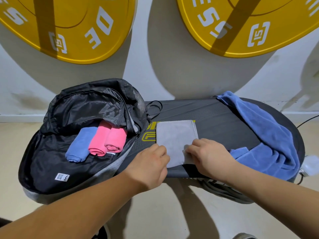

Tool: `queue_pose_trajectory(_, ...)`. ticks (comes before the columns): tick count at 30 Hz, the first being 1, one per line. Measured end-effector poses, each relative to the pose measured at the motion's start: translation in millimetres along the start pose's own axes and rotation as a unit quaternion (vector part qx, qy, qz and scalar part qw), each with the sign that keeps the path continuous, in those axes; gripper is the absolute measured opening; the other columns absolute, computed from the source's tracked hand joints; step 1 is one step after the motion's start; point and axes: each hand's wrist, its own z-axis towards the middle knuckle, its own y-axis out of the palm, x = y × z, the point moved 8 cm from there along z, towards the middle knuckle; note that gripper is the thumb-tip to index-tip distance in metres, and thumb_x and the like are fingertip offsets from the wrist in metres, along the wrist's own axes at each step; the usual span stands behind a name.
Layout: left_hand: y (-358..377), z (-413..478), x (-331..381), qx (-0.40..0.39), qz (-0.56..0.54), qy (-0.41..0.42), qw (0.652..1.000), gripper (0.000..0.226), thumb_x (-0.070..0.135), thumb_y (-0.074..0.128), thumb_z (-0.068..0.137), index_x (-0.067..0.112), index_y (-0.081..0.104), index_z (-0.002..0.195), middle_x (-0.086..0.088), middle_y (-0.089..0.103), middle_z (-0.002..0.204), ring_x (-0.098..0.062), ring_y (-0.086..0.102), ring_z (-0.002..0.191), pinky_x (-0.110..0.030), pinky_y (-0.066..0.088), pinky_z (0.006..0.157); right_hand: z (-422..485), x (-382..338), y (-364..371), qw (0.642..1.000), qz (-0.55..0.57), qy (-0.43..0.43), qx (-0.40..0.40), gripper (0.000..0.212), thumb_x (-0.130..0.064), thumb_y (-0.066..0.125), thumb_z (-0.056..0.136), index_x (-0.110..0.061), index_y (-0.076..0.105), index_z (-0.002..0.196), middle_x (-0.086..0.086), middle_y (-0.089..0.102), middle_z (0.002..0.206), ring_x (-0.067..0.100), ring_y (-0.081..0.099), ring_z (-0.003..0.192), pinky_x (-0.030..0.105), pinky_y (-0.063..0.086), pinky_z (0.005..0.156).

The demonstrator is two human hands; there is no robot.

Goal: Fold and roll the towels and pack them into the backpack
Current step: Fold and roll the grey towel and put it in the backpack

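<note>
A folded grey towel (pixel 176 137) lies flat on a black platform (pixel 215 116). My left hand (pixel 150 166) grips the towel's near left corner. My right hand (pixel 205 156) pinches its near right edge, where the cloth is slightly lifted. To the left, a black and grey backpack (pixel 51 163) lies wide open. Inside it rest three rolled towels side by side: one blue roll (pixel 80 144) and two pink rolls (pixel 98 142) (pixel 115 138). An unfolded blue towel (pixel 264 131) is heaped on the platform's right end.
Two big yellow weight plates (pixel 72 28) (pixel 250 23) lean against the white wall behind. A white charger with a cable (pixel 310 164) sits at the platform's right end. Grey cables (pixel 224 188) hang below its front edge. Beige floor lies underneath.
</note>
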Motion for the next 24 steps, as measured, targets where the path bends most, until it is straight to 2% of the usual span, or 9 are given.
queue_pose_trajectory(2, 3, -3, -1, -0.017, 0.013, -0.012, 1.000, 0.014, 0.026, 0.053, 0.085, 0.015, 0.060, 0.090, -0.002, 0.055, 0.098, -0.025, 0.051, 0.090, -0.037, 0.048, 0.065, -6, -10, -4, 0.999, -0.004, -0.040, 0.018, 0.012, -0.021, 0.069, 0.070, -0.017, 0.065, 0.080, -0.001, 0.054, 0.071, 0.025, 0.052, 0.057, 0.029, 0.039, 0.047)
queue_pose_trajectory(5, 8, -2, -6, -0.042, 0.014, -0.036, 0.998, 0.019, 0.018, 0.055, 0.087, 0.015, 0.060, 0.105, -0.002, 0.055, 0.108, -0.026, 0.051, 0.098, -0.042, 0.054, 0.072, -14, -14, 1, 0.998, -0.009, -0.058, 0.006, 0.028, -0.037, 0.066, 0.077, -0.015, 0.067, 0.094, 0.001, 0.059, 0.082, 0.025, 0.056, 0.067, 0.036, 0.050, 0.056)
queue_pose_trajectory(9, 11, -1, -19, -0.051, -0.057, -0.077, 0.994, 0.033, 0.015, 0.049, 0.091, 0.018, 0.059, 0.122, -0.001, 0.058, 0.111, -0.025, 0.051, 0.102, -0.043, 0.051, 0.084, -9, -6, 12, 0.999, -0.028, -0.022, -0.026, 0.037, -0.018, 0.079, 0.067, -0.014, 0.067, 0.102, 0.001, 0.058, 0.088, 0.023, 0.056, 0.071, 0.033, 0.043, 0.053)
queue_pose_trajectory(12, 6, -1, -31, -0.042, -0.163, -0.143, 0.975, 0.040, 0.017, 0.054, 0.091, 0.019, 0.063, 0.130, -0.001, 0.065, 0.110, -0.021, 0.057, 0.097, -0.032, 0.047, 0.090, -1, -1, 12, 0.996, 0.024, 0.029, -0.084, 0.018, -0.021, 0.062, 0.088, -0.016, 0.060, 0.105, 0.003, 0.056, 0.102, 0.026, 0.056, 0.093, 0.034, 0.043, 0.068)
queue_pose_trajectory(16, 15, -8, -46, -0.087, -0.369, -0.321, 0.868, 0.029, 0.020, 0.057, 0.085, 0.022, 0.072, 0.110, 0.005, 0.069, 0.079, -0.004, 0.061, 0.061, -0.029, 0.055, 0.070, 7, 14, 10, 0.941, 0.220, 0.155, -0.205, 0.010, -0.025, 0.059, 0.092, -0.019, 0.064, 0.099, -0.009, 0.059, 0.087, 0.017, 0.058, 0.085, 0.024, 0.044, 0.069)
queue_pose_trajectory(18, 22, -13, -51, -0.087, -0.440, -0.389, 0.805, 0.022, 0.019, 0.059, 0.083, 0.018, 0.073, 0.099, -0.003, 0.069, 0.074, -0.013, 0.063, 0.056, -0.034, 0.058, 0.068, 7, 26, 11, 0.918, 0.281, 0.198, -0.196, 0.010, -0.026, 0.062, 0.092, -0.021, 0.067, 0.099, -0.019, 0.058, 0.082, 0.009, 0.059, 0.080, 0.016, 0.040, 0.066)
queue_pose_trajectory(20, 22, -16, -57, -0.062, -0.462, -0.431, 0.772, 0.013, 0.015, 0.063, 0.081, 0.013, 0.069, 0.092, -0.006, 0.067, 0.070, -0.019, 0.064, 0.054, -0.032, 0.056, 0.065, 5, 37, 12, 0.900, 0.324, 0.250, -0.148, 0.003, -0.026, 0.065, 0.091, -0.024, 0.066, 0.092, -0.017, 0.061, 0.084, 0.008, 0.061, 0.080, 0.017, 0.040, 0.066)
queue_pose_trajectory(22, 16, -13, -63, -0.032, -0.417, -0.425, 0.803, 0.013, 0.015, 0.067, 0.078, 0.014, 0.064, 0.091, 0.000, 0.064, 0.073, -0.017, 0.062, 0.058, -0.032, 0.054, 0.067, 1, 43, 10, 0.903, 0.320, 0.272, -0.089, 0.007, -0.029, 0.067, 0.091, -0.025, 0.062, 0.087, -0.012, 0.062, 0.086, 0.006, 0.059, 0.078, 0.017, 0.040, 0.063)
queue_pose_trajectory(24, -1, -3, -62, 0.014, -0.278, -0.334, 0.901, 0.014, 0.017, 0.067, 0.078, 0.018, 0.061, 0.091, 0.005, 0.057, 0.085, -0.013, 0.056, 0.069, -0.030, 0.047, 0.069, 0, 40, 5, 0.939, 0.250, 0.235, -0.027, 0.009, -0.032, 0.067, 0.092, -0.026, 0.060, 0.090, -0.007, 0.058, 0.091, 0.015, 0.059, 0.079, 0.027, 0.046, 0.066)
